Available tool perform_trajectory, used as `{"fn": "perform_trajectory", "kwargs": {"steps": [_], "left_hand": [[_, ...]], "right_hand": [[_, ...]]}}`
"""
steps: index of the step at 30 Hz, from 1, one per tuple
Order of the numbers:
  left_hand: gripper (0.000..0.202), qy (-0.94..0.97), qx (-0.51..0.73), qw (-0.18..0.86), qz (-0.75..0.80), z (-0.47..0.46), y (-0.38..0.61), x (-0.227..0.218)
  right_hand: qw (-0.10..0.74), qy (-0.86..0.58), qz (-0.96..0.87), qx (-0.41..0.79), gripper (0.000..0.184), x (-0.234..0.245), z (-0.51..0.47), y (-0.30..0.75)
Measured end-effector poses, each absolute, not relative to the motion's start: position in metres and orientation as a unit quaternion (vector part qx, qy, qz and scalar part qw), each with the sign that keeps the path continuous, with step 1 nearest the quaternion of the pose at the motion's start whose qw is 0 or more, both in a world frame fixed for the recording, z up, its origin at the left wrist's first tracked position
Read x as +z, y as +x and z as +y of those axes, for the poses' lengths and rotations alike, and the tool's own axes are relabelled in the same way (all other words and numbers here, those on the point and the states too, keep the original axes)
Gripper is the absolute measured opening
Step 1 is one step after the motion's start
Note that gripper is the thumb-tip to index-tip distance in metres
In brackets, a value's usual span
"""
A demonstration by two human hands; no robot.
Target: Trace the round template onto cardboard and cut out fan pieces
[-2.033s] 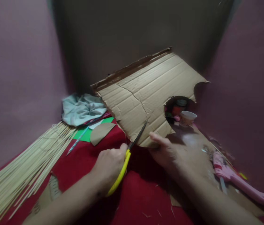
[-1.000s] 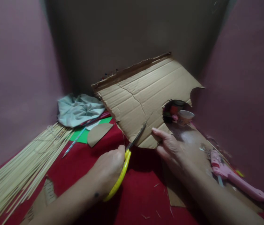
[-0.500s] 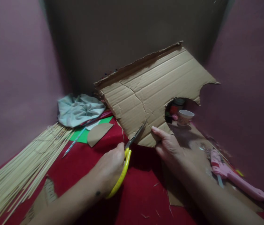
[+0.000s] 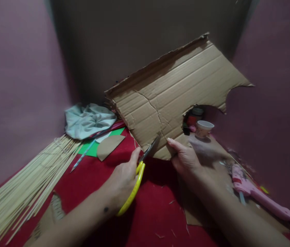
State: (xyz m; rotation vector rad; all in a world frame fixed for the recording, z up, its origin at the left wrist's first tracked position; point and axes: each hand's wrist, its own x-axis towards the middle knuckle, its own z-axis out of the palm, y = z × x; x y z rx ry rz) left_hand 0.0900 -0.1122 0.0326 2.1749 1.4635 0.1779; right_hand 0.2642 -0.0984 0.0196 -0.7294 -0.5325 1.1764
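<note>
My left hand [image 4: 124, 180] is closed around the yellow handles of a pair of scissors [image 4: 140, 180], its thumb raised near the pivot. The blades lie across the lower left part of a cardboard sheet [image 4: 181, 89], their tips beside a crease. With the thumb on its face, my right hand [image 4: 186, 158] grips the sheet's lower edge; the fingers behind are hidden. The sheet is tilted up, with curved cutouts on its right side and a folded flap along the top. A half-round cardboard piece [image 4: 110, 146] lies left of the scissors.
Thin sticks [image 4: 31, 181] fan out at left below a pale pleated cloth [image 4: 89, 120]. A pencil [image 4: 83, 156] crosses green paper [image 4: 90, 149]. At right are a paper cup [image 4: 204, 129] and a pink glue gun [image 4: 258, 193]. Cardboard scraps lie on the red cloth [image 4: 157, 212].
The cardboard sheet has tipped, its right end rising and shifting right. My left thumb has lifted away from the fingers. The scissors remain nearly in place.
</note>
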Motion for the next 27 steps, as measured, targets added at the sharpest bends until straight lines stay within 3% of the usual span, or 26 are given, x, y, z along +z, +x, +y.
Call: {"fn": "perform_trajectory", "kwargs": {"steps": [3, 6, 8, 13, 20, 27], "left_hand": [[0.071, 0.810, 0.067, 0.235, 0.533, -0.114, 0.089, 0.033], [0.044, 0.834, 0.057, 0.195, 0.512, -0.116, 0.084, 0.034], [0.036, 0.846, 0.045, 0.207, 0.490, -0.115, 0.081, 0.034], [0.062, 0.817, 0.051, 0.249, 0.518, -0.113, 0.082, 0.034], [0.068, 0.850, 0.076, 0.186, 0.487, -0.113, 0.082, 0.035], [0.072, 0.826, 0.156, 0.359, 0.405, -0.103, 0.063, 0.024]], "right_hand": [[0.732, -0.355, -0.220, 0.539, 0.016, 0.019, -0.099, 0.266], [0.734, -0.356, -0.208, 0.539, 0.019, 0.018, -0.100, 0.265], [0.746, -0.349, -0.209, 0.527, 0.020, 0.017, -0.100, 0.264], [0.762, -0.305, -0.236, 0.521, 0.026, 0.014, -0.097, 0.262], [0.738, -0.312, -0.242, 0.548, 0.020, 0.012, -0.098, 0.262], [0.738, -0.320, -0.232, 0.547, 0.026, 0.016, -0.101, 0.266]]}}
